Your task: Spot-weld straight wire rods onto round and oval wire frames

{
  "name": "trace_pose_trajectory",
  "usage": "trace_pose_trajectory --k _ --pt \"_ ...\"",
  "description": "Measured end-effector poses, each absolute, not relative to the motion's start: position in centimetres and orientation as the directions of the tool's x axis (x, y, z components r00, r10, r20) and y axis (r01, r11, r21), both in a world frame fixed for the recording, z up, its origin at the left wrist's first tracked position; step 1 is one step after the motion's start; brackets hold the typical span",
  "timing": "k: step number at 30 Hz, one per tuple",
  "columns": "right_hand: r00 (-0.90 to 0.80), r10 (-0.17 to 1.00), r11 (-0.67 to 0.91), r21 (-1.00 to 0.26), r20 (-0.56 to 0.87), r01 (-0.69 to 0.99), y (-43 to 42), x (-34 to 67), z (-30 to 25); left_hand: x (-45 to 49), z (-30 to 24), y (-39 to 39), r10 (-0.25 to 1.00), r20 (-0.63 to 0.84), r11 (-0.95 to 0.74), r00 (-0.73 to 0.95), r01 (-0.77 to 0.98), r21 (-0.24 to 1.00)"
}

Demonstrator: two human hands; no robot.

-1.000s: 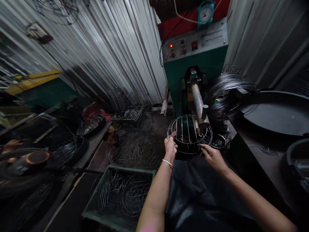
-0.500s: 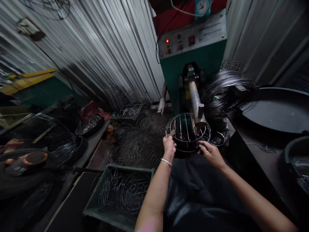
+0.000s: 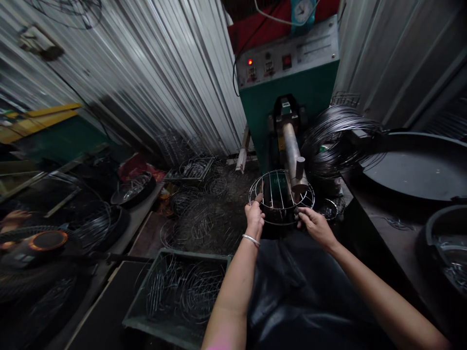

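A round rack of thin steel wire (image 3: pixel 280 187), with two rings and several straight crossbars, is under the metal arm (image 3: pixel 292 141) of a green spot-welding machine (image 3: pixel 251 112). My left hand (image 3: pixel 254 216) grips its left rim, thumb on top, fingers curled in. On the near right rim, my right hand (image 3: pixel 312 224) is closed in a pinch. The arm's lower tip (image 3: pixel 296 197) reaches down inside the rack's right side; whether it touches a wire, I cannot tell.
Left of my lap stands a green crate (image 3: pixel 142 301) full of wire pieces. Loose wire rings (image 3: pixel 202 226) cover the floor. To the right are a wire coil (image 3: pixel 339 136), a large black pan (image 3: pixel 404 175) and a dark tub (image 3: pixel 434 243). A co-worker's hand (image 3: pixel 14 218) shows at far left.
The rack's near edge and my right hand have risen slightly toward the machine's arm. My left hand keeps its grip. The whole view has shifted a little.
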State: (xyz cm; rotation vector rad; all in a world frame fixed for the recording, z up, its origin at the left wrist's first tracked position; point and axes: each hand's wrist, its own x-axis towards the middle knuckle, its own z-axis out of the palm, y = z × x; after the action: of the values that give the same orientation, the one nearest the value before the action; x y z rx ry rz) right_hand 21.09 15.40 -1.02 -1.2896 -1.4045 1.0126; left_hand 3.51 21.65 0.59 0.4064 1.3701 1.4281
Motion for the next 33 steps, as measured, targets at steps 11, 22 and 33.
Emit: trace_pose_trajectory --k 11,22,33 --pt "0.019 0.995 0.095 -0.977 0.101 0.189 15.9 20.8 -1.1 3.7 0.6 21.9 0.798 -0.438 0.257 -0.414 -0.424 0.868" --pt "0.032 0.986 0.15 -0.952 0.164 0.267 16.2 20.9 -1.0 3.7 0.6 21.2 0.786 -0.443 0.255 -0.432 -0.427 0.868" --pt "0.141 0.927 0.185 -0.751 0.348 0.634 5.7 30.1 -2.1 0.3 1.0 21.0 0.775 -0.545 0.463 -0.321 -0.298 0.835"
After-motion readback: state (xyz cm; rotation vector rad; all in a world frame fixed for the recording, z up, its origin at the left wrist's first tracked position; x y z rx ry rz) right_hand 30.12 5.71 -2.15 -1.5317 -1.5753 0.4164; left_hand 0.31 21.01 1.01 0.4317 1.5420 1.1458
